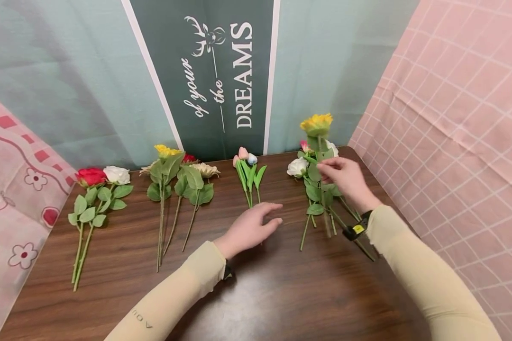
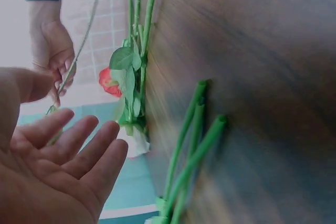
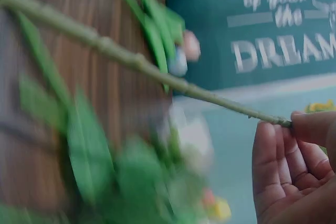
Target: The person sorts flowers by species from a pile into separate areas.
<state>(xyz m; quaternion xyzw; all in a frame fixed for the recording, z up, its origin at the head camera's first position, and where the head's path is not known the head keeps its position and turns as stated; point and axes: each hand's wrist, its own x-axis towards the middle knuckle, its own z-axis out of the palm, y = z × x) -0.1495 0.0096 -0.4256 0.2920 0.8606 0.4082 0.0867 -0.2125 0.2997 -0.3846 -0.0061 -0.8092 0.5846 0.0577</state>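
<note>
My right hand pinches the stem of a yellow flower and holds it upright, its bloom above the flowers on the right. In the right wrist view the thumb and fingertips meet on that stem; part of the yellow bloom shows behind the hand. My left hand hovers over the table with its fingers spread and nothing in them. In the left wrist view its palm shows beside green stems. Just beyond it lie pink and blue tulips, their lower stems partly hidden by the hand.
Under the right hand lies a bunch with white roses and a pink bloom. Red and white roses lie at the far left of the brown table. Yellow, red and cream flowers lie left of the tulips. Cloth hangs round three sides.
</note>
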